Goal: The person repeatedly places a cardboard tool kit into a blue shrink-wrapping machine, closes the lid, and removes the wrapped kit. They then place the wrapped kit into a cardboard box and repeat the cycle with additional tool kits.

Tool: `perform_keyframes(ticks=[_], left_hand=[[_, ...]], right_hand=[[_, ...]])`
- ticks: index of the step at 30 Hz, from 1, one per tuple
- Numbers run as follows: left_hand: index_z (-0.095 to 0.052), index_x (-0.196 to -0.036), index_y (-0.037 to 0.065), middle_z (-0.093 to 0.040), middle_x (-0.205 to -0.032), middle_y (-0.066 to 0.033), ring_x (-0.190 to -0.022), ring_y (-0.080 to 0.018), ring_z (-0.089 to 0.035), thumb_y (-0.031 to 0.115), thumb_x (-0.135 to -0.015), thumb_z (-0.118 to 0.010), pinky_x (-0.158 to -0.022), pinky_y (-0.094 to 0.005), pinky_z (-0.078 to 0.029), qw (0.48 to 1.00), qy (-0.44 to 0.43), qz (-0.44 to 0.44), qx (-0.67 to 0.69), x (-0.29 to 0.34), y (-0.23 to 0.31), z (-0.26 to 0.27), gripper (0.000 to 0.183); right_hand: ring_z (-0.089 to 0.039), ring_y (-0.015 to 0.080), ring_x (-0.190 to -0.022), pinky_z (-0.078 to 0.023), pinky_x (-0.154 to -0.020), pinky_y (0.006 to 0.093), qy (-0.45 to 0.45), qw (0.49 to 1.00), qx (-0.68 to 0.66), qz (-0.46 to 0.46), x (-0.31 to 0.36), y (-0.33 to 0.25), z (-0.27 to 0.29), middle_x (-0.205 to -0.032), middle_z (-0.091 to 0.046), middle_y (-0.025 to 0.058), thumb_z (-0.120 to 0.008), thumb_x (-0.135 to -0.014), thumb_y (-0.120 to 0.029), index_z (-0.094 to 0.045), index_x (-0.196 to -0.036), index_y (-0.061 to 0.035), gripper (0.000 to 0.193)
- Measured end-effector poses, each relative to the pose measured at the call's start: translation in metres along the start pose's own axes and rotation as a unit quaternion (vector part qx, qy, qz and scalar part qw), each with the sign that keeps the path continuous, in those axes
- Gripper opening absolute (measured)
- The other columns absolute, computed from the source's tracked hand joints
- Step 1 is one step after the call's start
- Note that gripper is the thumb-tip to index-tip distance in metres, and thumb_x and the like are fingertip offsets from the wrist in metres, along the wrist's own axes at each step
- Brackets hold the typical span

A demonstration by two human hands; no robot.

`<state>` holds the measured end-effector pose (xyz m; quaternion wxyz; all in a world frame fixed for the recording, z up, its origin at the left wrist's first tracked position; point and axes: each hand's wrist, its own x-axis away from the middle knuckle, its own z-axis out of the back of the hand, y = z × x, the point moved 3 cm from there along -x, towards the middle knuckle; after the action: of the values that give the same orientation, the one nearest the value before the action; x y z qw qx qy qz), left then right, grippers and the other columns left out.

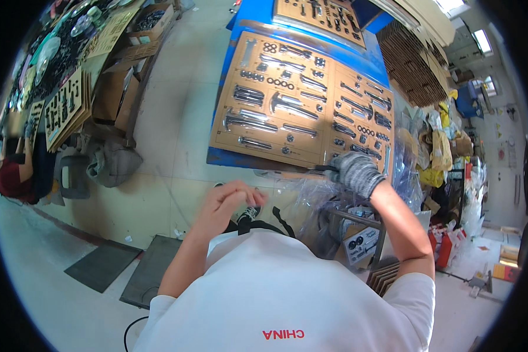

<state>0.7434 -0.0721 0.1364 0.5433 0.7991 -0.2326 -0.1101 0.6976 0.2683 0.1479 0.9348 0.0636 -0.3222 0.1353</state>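
My left hand (232, 203), bare, hovers over the floor in front of my body. Motion smears its partly bent fingers, and I cannot tell whether anything is in them. My right hand (359, 173) wears a grey knitted glove and rests at the near edge of a brown board (311, 149). Its fingers are curled round a dark thing (324, 169) too small to name. Rows of shiny metal tools and parts lie on the board under clear film, among them a hammer (293, 107). The board sits on a blue table (229, 157).
A second tool board (287, 10) lies beyond. Clear plastic film (311, 196) hangs below the table's near edge, beside a metal cart (358, 218). To the left, another person (17, 173) sits by a cluttered bench with stacked boards (70, 111) and cardboard boxes (114, 97).
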Motion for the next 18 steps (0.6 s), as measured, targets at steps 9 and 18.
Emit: perform_keyframes(ticks=[9, 18], left_hand=[[-0.06, -0.127, 0.001, -0.07, -0.111, -0.0147, -0.092, -0.0209, -0.07, 0.024, -0.108, -0.048, -0.087, -0.0333, -0.053, 0.971, -0.178, 0.143, 0.075, -0.002, -0.004, -0.001, 0.032], [-0.067, -0.118, -0.003, -0.073, -0.102, -0.0123, -0.093, -0.0241, -0.067, 0.035, -0.107, -0.052, -0.085, -0.0357, -0.052, 0.878, 0.344, 0.103, -0.316, -0.179, -0.067, 0.145, 0.042]], right_hand=[[-0.072, 0.0361, -0.09, -0.057, -0.08, 0.0489, -0.005, 0.991, 0.04, -0.13, 0.128, 0.172, -0.057, -0.091, -0.075, 0.0171, -0.064, -0.088, -0.044, -0.078, -0.095, -0.0096, 0.038], [-0.07, 0.0387, -0.093, -0.054, -0.085, 0.0486, 0.014, 0.995, -0.057, -0.076, 0.133, 0.179, -0.033, -0.097, -0.074, 0.0168, -0.067, -0.088, -0.051, -0.078, -0.105, -0.0115, 0.045]])
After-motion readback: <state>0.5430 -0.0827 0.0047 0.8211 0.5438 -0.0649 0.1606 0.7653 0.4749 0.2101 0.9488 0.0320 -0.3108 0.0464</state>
